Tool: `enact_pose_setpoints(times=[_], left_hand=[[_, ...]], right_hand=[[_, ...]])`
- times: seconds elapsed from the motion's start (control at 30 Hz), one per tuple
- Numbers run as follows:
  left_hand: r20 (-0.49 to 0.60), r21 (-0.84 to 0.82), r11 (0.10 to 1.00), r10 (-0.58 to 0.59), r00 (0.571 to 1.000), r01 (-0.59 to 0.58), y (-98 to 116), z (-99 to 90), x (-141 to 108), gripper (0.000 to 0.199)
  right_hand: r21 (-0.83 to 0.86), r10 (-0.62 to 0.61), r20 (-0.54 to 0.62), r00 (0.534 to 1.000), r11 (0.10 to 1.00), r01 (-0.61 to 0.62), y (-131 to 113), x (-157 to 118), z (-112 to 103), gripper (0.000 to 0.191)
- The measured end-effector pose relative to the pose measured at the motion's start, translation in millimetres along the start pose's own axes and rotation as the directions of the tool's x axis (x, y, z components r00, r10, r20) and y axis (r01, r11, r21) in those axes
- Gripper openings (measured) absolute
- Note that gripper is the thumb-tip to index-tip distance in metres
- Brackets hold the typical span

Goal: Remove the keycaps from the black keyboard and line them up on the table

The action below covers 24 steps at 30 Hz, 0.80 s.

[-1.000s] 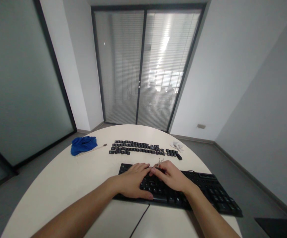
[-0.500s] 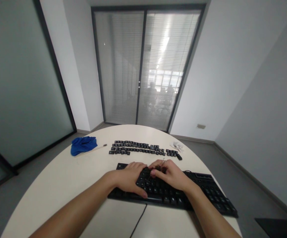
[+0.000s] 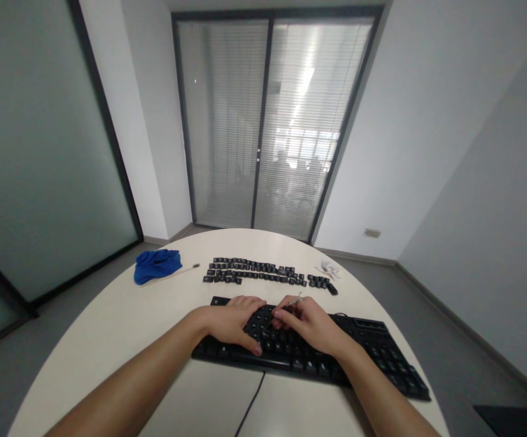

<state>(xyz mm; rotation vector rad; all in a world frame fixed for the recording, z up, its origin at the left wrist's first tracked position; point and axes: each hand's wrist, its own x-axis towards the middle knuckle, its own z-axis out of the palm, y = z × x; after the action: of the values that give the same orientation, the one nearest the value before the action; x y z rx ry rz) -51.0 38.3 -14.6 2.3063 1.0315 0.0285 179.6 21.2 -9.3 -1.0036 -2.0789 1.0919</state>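
A black keyboard [image 3: 308, 358] lies at a slant across the near part of the table. My left hand [image 3: 233, 321] rests spread on its left part, thumb apart from the fingers. Over the middle of the keyboard, my right hand [image 3: 302, 318] is pinched round a thin tool [image 3: 296, 300], whose upper end sticks out above the fingers; its tip is hard to make out. Beyond the keyboard, loose black keycaps [image 3: 254, 275] lie in rows.
On the white table [image 3: 122, 340], a blue cloth [image 3: 157, 265] and a thin brush [image 3: 184, 269] lie at the back left. Crumpled white tissue [image 3: 329, 269] is at the back right. A black cable [image 3: 250, 405] runs from the keyboard toward the near edge.
The keyboard and my left hand have shifted slightly left in view. My right hand is still pinched, and the tool's upper end now shows more clearly above it.
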Motion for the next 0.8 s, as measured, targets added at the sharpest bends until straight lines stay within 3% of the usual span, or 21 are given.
enact_pose_setpoints(times=[0.8], left_hand=[[-0.028,0.005,1.000,0.021,0.999,-0.021,-1.4,1.7,0.6,0.105]], right_hand=[[-0.146,-0.049,-0.060,0.997,0.988,0.040,-5.8,0.4,9.7,0.033]])
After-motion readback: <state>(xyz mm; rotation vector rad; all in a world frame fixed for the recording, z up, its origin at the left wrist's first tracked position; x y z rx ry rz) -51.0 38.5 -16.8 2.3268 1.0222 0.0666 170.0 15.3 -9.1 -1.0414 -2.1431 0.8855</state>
